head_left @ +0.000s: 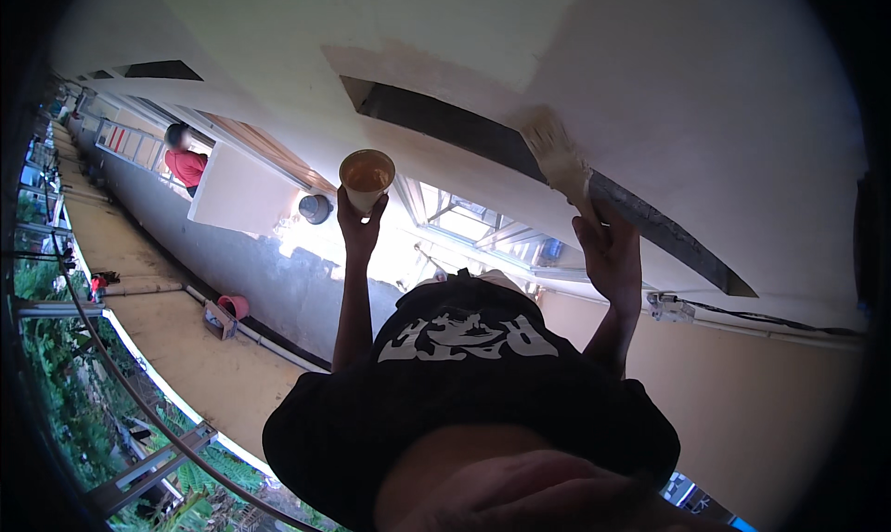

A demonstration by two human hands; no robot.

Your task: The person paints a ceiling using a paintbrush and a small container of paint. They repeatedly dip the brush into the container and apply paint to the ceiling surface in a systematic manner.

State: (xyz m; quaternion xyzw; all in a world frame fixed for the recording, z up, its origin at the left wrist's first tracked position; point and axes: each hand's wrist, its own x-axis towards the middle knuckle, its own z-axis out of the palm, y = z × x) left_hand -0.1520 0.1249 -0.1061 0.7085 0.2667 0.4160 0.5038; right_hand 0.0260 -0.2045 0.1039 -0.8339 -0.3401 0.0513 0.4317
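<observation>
A small pale cup (363, 194) with brownish liquid inside is gripped from below by my left hand (360, 215), held up in front of me. My right hand (613, 252) is closed round the handle of a wide paintbrush (557, 156), raised overhead. The brush's pale bristles lie against the whitish ceiling surface (640, 105), beside the edge of a long dark recessed slot (445, 122). A darker, damp-looking patch spreads on the surface around the bristles. How deep the liquid stands in the cup is hard to tell.
Below lies a grey floor (232, 277) with a dark bucket (315, 209). A person in a red shirt (187, 167) stands farther off near a ladder (133, 144). A pink bucket (234, 307) sits by a pipe along the ledge. Cables and a bracket (670, 307) hang at right.
</observation>
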